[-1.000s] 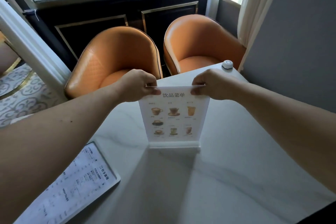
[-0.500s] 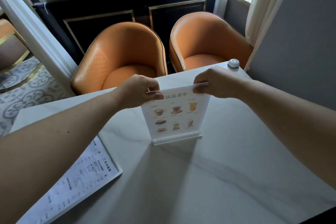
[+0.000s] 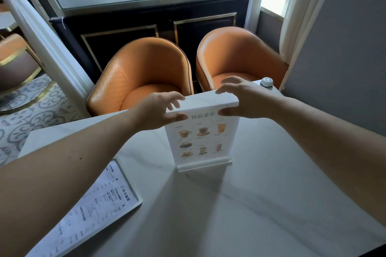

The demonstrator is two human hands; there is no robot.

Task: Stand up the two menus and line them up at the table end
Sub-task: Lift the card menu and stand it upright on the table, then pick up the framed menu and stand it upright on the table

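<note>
- Head view: the drinks menu [image 3: 201,141] stands upright on its base, just past the middle of the counter [image 3: 261,204], at about 12 o'clock from the wearer.
- Left hand [image 3: 159,111]: thumb pressed on the menu's top left corner, the other fingers [image 3: 177,98] spread loosely over the top edge. The hold is light rather than clamped.
- Right hand [image 3: 244,98]: thumb on the top right corner, fingers arched open above the edge; likewise a light, part-open hold.
- The second menu [image 3: 92,213] lies flat at 8 o'clock by the near left counter edge, well apart from the first and not yet stood up.
- A white call button [image 3: 266,82] sits at 1 o'clock at the far corner.
- Risk, as judged: the holder is tall on a narrow base; an uneven release could tip it or leave it skewed.
- Risk: the flat menu lies close to the edge and could slide off when it is picked up.
</note>
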